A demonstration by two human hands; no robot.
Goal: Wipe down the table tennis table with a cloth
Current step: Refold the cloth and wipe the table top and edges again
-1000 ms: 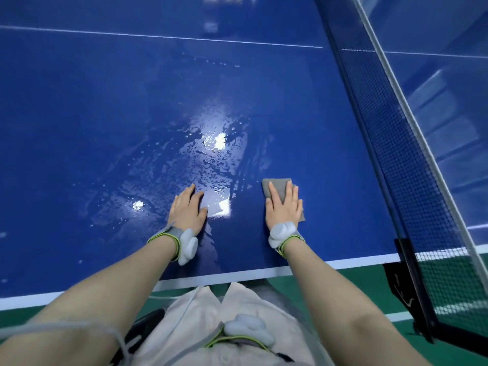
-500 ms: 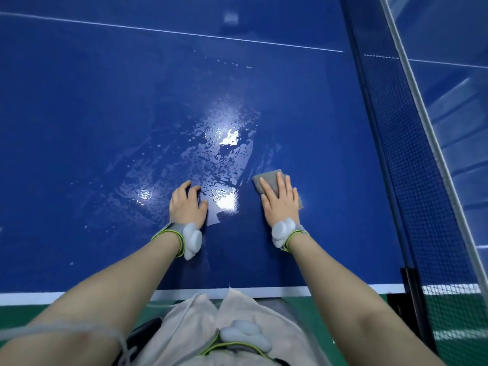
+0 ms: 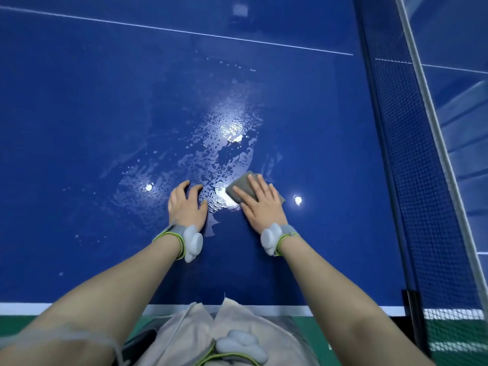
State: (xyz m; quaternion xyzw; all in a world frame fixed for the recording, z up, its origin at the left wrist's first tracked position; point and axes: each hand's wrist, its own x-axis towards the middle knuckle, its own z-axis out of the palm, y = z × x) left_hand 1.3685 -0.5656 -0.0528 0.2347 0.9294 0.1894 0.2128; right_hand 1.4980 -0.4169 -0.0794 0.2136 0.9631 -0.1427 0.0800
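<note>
The blue desk (image 3: 79,128) shows a broad wet sheen (image 3: 224,143) mid-surface, so plenty is left to wipe. Right hand (image 3: 261,204) presses flat, its grip uncurled, on the grey cloth (image 3: 241,187) near the net (image 3: 412,154); left hand (image 3: 186,207) rests spread just beside.

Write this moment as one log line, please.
step: wiping | right hand: flat on grey folded cloth | left hand: resting on glossy blue table tennis table | surface: wet streaks ahead | black net: right
</note>
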